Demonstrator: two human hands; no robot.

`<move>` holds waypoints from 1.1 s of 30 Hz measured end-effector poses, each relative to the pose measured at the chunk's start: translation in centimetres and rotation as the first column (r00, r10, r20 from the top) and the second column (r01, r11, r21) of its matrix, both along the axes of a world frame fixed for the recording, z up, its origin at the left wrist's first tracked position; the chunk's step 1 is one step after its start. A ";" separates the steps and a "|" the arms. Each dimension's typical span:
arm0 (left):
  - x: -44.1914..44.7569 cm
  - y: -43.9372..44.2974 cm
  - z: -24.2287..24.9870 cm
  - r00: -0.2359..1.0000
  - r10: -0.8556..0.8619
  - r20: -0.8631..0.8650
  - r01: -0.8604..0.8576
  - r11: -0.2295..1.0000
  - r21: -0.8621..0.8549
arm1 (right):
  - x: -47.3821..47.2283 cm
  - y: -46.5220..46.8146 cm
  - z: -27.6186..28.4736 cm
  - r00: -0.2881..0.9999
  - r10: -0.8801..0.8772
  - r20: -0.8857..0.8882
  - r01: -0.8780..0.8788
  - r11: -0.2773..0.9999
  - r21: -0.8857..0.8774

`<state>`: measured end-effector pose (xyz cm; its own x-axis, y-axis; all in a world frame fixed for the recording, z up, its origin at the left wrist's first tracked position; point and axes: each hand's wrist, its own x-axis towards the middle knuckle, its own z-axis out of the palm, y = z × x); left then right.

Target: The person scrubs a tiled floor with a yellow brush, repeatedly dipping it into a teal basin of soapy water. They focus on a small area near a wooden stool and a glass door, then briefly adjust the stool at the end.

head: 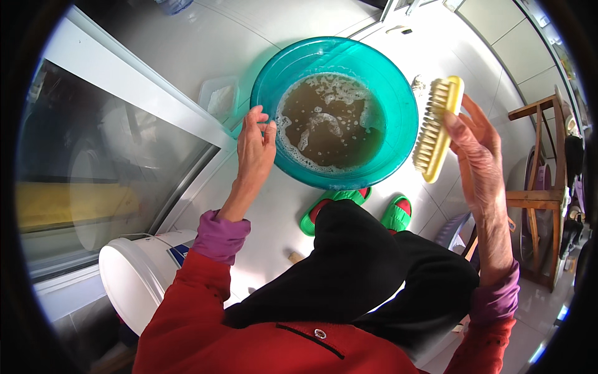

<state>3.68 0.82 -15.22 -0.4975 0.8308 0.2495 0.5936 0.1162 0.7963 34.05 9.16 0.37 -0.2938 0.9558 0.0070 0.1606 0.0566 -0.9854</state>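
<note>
A large teal plastic basin (397, 112) stands on the floor before me, with murky brown, sudsy water (327, 126) in it. My left hand (257, 140) is at the basin's left rim, fingers curled and apart, holding nothing; whether it touches the rim I cannot tell. To the right of the basin, my right hand (476, 140) holds a yellow scrubbing brush (441, 131) between thumb and fingers. Its pale bristles face left, towards the basin.
Left are a glass door with a white frame (140, 65), a clear plastic container (219, 98) with white contents and a white bucket (135, 271). My green slippers (397, 212) are below the basin. A wooden rack (537, 198) stands right, near a purplish basin (451, 231).
</note>
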 end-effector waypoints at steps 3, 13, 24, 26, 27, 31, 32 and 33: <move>4.2 -1.2 6.4 0.915 -0.319 0.246 0.277 0.942 0.191 | -4.6 0.8 -0.3 0.994 0.020 -0.105 -0.035 0.990 -0.140; 8.9 -0.3 9.2 0.934 -0.322 -0.156 0.348 0.918 0.190 | -10.3 -0.3 -3.7 0.996 -0.053 -0.075 0.036 0.978 -0.208; 6.8 0.2 4.4 0.993 -0.118 -0.009 0.119 0.989 0.093 | -12.3 -3.2 -5.0 0.991 0.131 -0.026 -0.133 0.972 -0.194; 6.0 0.0 3.8 0.990 -0.124 0.065 0.114 0.984 0.138 | -12.9 -3.8 -4.8 0.982 0.169 0.083 -0.156 0.977 -0.146; 5.5 -0.1 3.5 0.985 -0.143 0.100 0.125 0.978 0.166 | -13.2 -4.1 -4.7 0.980 0.177 0.095 -0.166 0.980 -0.113; 3.3 -1.5 1.8 0.946 -0.140 0.293 0.108 0.987 0.121 | -12.4 -4.2 -3.9 0.940 0.335 0.057 -0.323 0.933 -0.157; 2.5 -2.4 1.0 0.957 -0.100 0.272 0.084 0.994 0.070 | -11.8 -4.1 -3.7 0.942 0.326 0.073 -0.305 0.929 -0.209; 1.4 -3.5 -0.1 0.974 -0.077 0.212 0.063 0.995 0.075 | -11.0 -3.7 -3.6 0.941 0.333 0.068 -0.308 0.920 -0.241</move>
